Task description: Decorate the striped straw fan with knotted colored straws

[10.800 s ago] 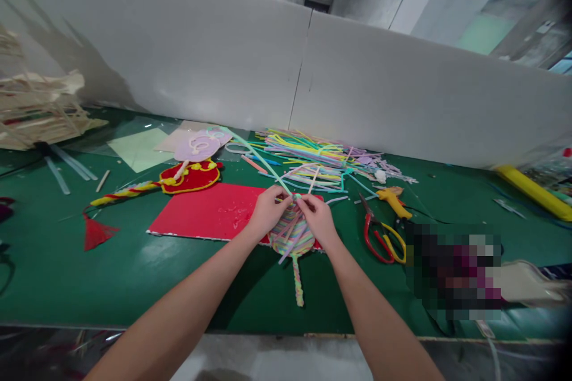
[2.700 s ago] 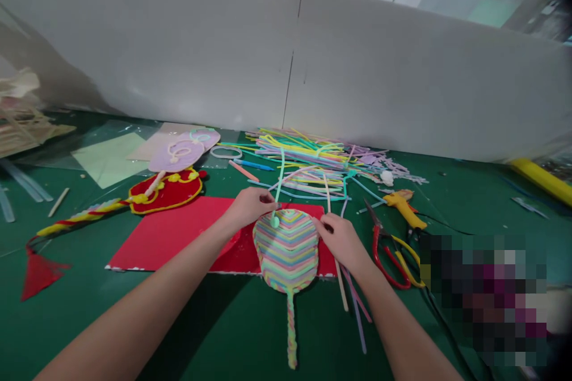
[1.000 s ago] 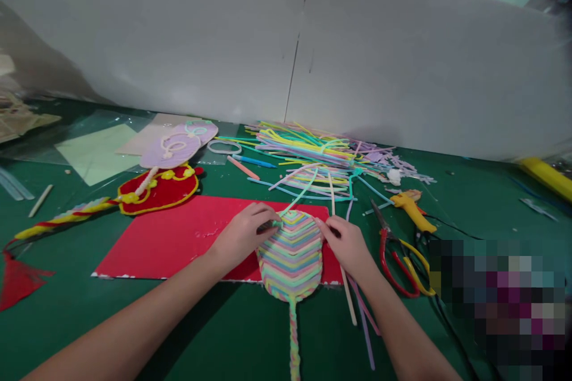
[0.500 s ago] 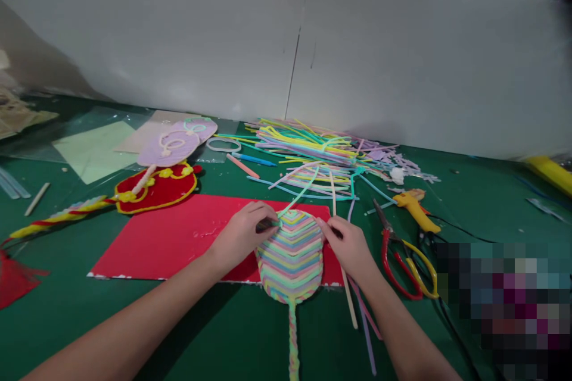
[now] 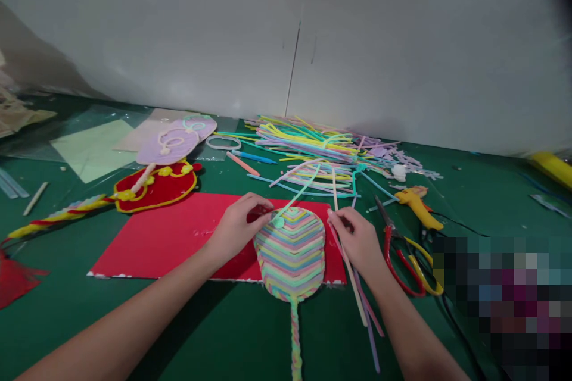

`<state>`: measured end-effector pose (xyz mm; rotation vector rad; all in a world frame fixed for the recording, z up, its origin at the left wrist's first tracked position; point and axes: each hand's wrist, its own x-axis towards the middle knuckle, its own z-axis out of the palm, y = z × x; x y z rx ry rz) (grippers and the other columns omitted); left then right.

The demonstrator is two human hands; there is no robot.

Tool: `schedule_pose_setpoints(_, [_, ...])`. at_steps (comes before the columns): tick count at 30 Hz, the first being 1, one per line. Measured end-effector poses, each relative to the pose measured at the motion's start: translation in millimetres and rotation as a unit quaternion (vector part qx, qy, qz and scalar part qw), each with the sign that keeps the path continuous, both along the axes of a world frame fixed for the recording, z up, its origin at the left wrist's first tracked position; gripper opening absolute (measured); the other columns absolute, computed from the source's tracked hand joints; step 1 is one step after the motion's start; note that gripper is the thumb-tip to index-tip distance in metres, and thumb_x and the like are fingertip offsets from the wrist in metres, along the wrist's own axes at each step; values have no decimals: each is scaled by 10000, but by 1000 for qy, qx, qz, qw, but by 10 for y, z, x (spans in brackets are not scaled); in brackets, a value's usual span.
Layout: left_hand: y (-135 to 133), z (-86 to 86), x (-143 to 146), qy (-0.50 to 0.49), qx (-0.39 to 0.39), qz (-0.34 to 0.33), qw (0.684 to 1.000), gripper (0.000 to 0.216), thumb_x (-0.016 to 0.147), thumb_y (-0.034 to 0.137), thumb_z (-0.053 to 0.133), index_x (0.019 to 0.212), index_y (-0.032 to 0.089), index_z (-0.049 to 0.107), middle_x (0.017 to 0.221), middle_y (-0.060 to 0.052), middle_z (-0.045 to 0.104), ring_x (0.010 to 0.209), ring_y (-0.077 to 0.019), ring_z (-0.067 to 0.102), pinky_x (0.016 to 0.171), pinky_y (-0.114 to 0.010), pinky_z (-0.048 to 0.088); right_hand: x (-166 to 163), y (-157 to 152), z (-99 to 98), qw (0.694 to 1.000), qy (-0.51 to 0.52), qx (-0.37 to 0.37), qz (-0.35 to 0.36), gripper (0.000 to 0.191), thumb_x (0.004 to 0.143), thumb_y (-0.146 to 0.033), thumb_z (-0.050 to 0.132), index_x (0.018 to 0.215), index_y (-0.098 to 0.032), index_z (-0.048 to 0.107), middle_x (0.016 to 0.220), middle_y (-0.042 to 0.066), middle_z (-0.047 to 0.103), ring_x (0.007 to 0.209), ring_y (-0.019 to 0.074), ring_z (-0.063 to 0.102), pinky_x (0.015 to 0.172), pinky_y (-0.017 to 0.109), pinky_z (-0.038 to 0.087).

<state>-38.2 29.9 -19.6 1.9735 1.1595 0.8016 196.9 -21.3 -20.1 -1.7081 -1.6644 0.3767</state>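
A small fan (image 5: 290, 253) woven of pastel striped pipe cleaners lies partly on a red sheet (image 5: 170, 235), its twisted handle pointing toward me. My left hand (image 5: 236, 227) rests at the fan's upper left edge, fingers pinched on a pale green pipe cleaner (image 5: 297, 193) that ends in a small coil on the fan. My right hand (image 5: 357, 241) sits at the fan's right edge, fingers closed round a few loose sticks (image 5: 357, 292), cream, pink and purple.
A heap of pastel pipe cleaners (image 5: 313, 152) lies behind the fan. Red-and-yellow scissors (image 5: 402, 250) and a yellow glue gun (image 5: 417, 205) are to the right. A red fan (image 5: 154, 187) and a lilac fan (image 5: 172, 143) lie at left. A white partition (image 5: 286, 36) bounds the green table (image 5: 67, 309).
My right hand has lifted slightly off the fan's edge, taking the loose sticks with it. My left hand has shifted the green pipe cleaner's coiled end onto the fan's top.
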Motion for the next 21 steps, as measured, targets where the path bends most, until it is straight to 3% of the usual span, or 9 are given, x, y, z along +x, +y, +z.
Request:
schedule_pose_setpoints(3, [5, -1, 3, 15, 16, 11, 1000, 159, 789, 275, 473, 874, 210, 591, 951, -33, 536, 900, -163, 533, 799, -308, 442, 100, 29, -41, 997, 6, 16, -77, 224, 801, -385, 463, 809, -182, 558, 776, 39, 577, 656, 144, 497, 599, 251, 389])
schedule_pose_setpoints(6, [3, -5, 24, 29, 6, 4, 1000, 165, 779, 299, 487, 861, 206, 595, 953, -39, 528, 898, -170, 528, 793, -314, 444, 221, 50, -83, 992, 1, 11, -126, 233, 786, -387, 477, 803, -175, 571, 788, 52, 600, 679, 157, 519, 635, 267, 401])
schedule_pose_setpoints(11, [-26, -27, 82, 43, 13, 6, 999, 190, 700, 335, 585, 831, 198, 582, 936, -39, 528, 885, -185, 513, 744, -313, 452, 314, 59, -96, 993, -24, -36, -110, 295, 743, -452, 501, 728, -174, 600, 708, 47, 597, 595, 153, 496, 586, 274, 393])
schedule_pose_setpoints(16, [-67, -18, 119, 13, 8, 1, 1000, 138, 709, 284, 571, 808, 189, 578, 935, -38, 531, 817, -157, 523, 692, -276, 452, 237, 48, -81, 995, -17, -63, -75, 311, 696, -479, 537, 627, -181, 595, 666, 39, 585, 594, 156, 496, 582, 271, 390])
schedule_pose_setpoints(21, [-65, 27, 96, -17, -2, 34, 999, 150, 751, 305, 515, 790, 186, 598, 910, -41, 572, 845, -163, 544, 752, -280, 434, 246, 68, -89, 985, 94, -59, -131, 281, 701, -449, 531, 680, -172, 574, 617, 23, 579, 551, 144, 494, 541, 260, 385])
